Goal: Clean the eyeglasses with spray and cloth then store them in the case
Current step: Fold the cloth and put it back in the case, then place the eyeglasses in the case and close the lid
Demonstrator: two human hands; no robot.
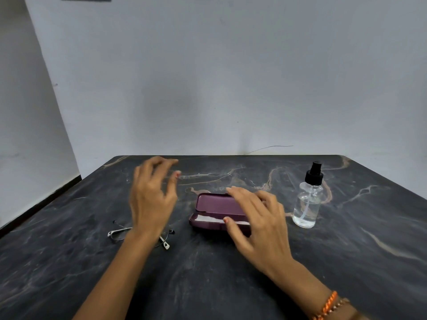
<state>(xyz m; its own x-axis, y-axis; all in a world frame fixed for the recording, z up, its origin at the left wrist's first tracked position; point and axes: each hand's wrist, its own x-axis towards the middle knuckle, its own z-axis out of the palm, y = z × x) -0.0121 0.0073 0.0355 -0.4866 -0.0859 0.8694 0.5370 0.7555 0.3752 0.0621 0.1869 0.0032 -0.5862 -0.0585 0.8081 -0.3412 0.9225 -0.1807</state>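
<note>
A purple glasses case lies open in the middle of the dark marble table, with a white cloth showing inside. My right hand hovers over the case's right half, fingers spread, thumb at its front rim. My left hand is raised and blurred left of the case, fingers apart and holding nothing. Thin-framed eyeglasses lie on the table under my left wrist, partly hidden by it. A clear spray bottle with a black pump stands upright at the right.
The table's back edge meets a grey wall. Its left edge drops off beside a white wall with a dark skirting. A thin wire runs along the wall behind the table.
</note>
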